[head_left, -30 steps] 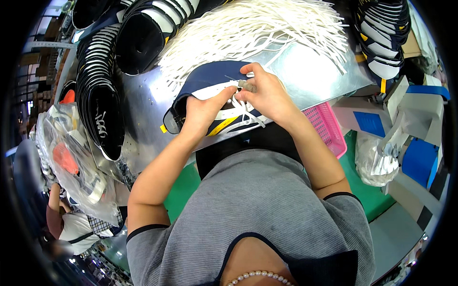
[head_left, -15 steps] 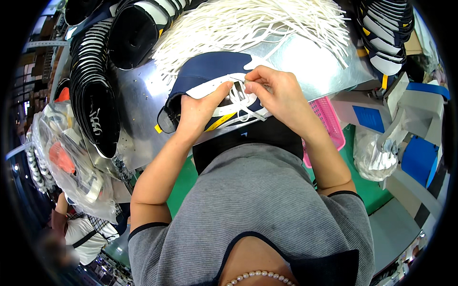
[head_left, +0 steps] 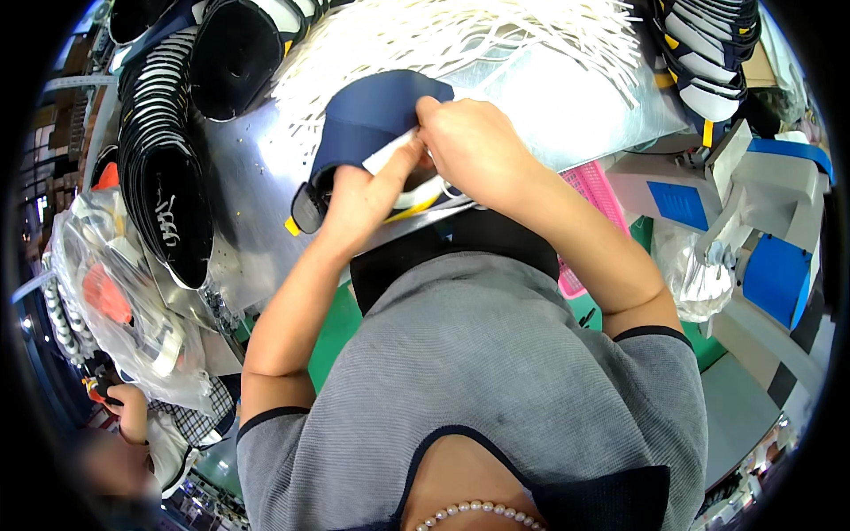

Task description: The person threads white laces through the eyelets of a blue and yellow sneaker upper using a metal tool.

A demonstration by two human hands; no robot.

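A navy shoe upper (head_left: pixel 367 111) with white and yellow trim lies at the near edge of the metal table. My left hand (head_left: pixel 365 199) grips it, fingers inside the opening and thumb pressed on the white eyelet strip (head_left: pixel 388 152). Closed and slightly blurred, my right hand (head_left: pixel 478 142) is at the same strip beside the left thumb, pinching the white shoelace; its fingertips are mostly hidden. A bit of white lace (head_left: pixel 452 188) shows below that hand.
Loose white laces (head_left: pixel 381 53) are heaped behind the upper on the metal table (head_left: pixel 243 168). Stacked shoe uppers (head_left: pixel 168 159) stand at left, more uppers (head_left: pixel 704 62) at far right. A pink basket (head_left: pixel 595 195) and grey machine (head_left: pixel 753 195) are at right. Another person (head_left: pixel 133 434) is at lower left.
My right hand has turned over and shifted slightly left and up, now covering much of the lacing. The upper has tipped a little with my left hand still on it.
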